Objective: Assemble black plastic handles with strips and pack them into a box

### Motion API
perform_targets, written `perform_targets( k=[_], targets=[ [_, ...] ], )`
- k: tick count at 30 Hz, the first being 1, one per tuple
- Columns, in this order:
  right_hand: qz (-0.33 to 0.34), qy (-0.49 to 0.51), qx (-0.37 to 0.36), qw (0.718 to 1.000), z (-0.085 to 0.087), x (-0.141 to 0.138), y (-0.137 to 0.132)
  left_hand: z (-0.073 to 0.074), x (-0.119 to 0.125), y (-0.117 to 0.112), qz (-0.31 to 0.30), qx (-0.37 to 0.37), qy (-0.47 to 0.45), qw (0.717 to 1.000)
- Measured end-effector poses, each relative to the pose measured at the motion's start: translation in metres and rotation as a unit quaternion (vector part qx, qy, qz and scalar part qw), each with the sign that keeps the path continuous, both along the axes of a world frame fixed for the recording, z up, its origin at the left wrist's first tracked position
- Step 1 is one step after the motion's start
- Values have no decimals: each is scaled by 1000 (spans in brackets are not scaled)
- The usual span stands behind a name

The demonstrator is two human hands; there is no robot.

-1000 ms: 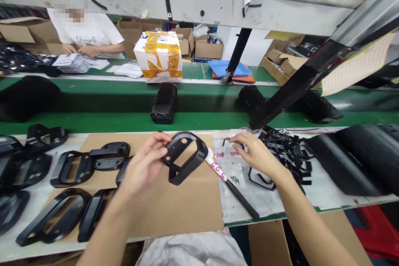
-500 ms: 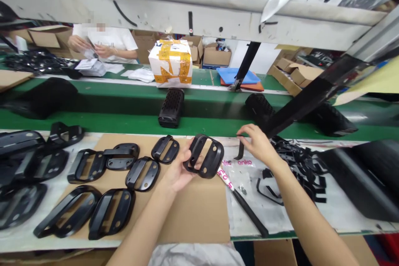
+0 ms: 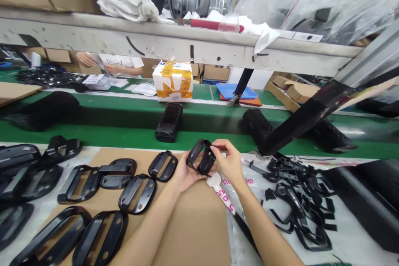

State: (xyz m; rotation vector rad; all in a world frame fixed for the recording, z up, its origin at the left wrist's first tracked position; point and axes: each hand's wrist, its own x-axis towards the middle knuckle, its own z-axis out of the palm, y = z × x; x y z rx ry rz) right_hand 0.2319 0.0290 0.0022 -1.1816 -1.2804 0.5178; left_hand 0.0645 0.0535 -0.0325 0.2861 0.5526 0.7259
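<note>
My left hand (image 3: 184, 173) grips a black plastic handle frame (image 3: 201, 157) from below, holding it up over the brown cardboard sheet (image 3: 193, 224). My right hand (image 3: 229, 161) pinches the frame's right side with thumb and forefinger; a thin black strip seems to lie between those fingers and the frame. Several more black handle frames (image 3: 137, 193) lie on the cardboard to the left. A heap of thin black strips (image 3: 299, 199) lies on the bench to the right.
A green conveyor belt (image 3: 93, 135) runs behind the bench and carries black mesh cylinders (image 3: 168, 121). A taped white box (image 3: 173, 80) stands beyond it, where another person's hands (image 3: 110, 67) sort papers. A black rod (image 3: 299, 122) slants down at the right. A shelf (image 3: 187, 48) hangs overhead.
My right hand left the strip heap and came to the frame, now pinching its side. My left hand turned the frame more edge-on. The camera tilted upward.
</note>
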Motion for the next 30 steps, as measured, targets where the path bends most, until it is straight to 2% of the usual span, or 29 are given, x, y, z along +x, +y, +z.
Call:
perform_targets(
  k=[4,6,9,13,17,20,23,30],
  targets=[
    [-35,-29,20,999,-20,0,-1,-21,0,-3,14,41,68,997],
    [-40,-40,21,998,-28,1,-4,-27,-2,-5,21,61,105,992],
    [-44,-58,20,997,-36,3,-10,-33,-2,-9,63,109,159,979],
    [-38,-86,20,995,-44,4,-14,-30,2,-13,103,176,192,960],
    [-27,-120,35,992,-48,1,-12,-16,8,-15,99,131,187,969],
    [-33,-120,21,992,-47,0,-11,-8,9,-18,75,100,157,980],
    [-44,-124,9,991,-44,0,-11,-9,9,-19,61,102,143,983],
    [-17,-137,12,990,-41,-2,-12,-21,7,-16,138,186,223,947]
  ],
)
